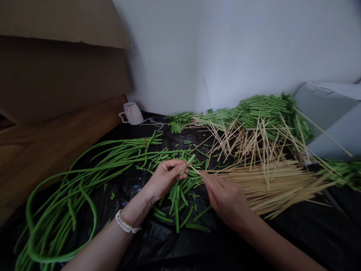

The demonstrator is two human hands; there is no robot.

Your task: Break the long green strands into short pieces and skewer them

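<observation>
My left hand [171,174] is closed round a short piece of green stalk [190,158], pinched between thumb and fingers. In my right hand [222,192] is a thin bamboo skewer [195,170], whose tip end reaches to the stalk piece; whether it has gone in I cannot tell. Below both hands lies a loose heap of cut green pieces [177,208]. Long, uncut green stalks [86,187], like garlic scapes or long beans, curl on the left. To the right of my right hand lies a pile of bare skewers [273,182].
At the back right, skewered green pieces [264,108] are stacked with their sticks jutting forward. A white mug [132,113] and some thread [154,122] sit at the back left. Black plastic sheeting [164,249] covers the surface. A cardboard box [58,68] stands at left.
</observation>
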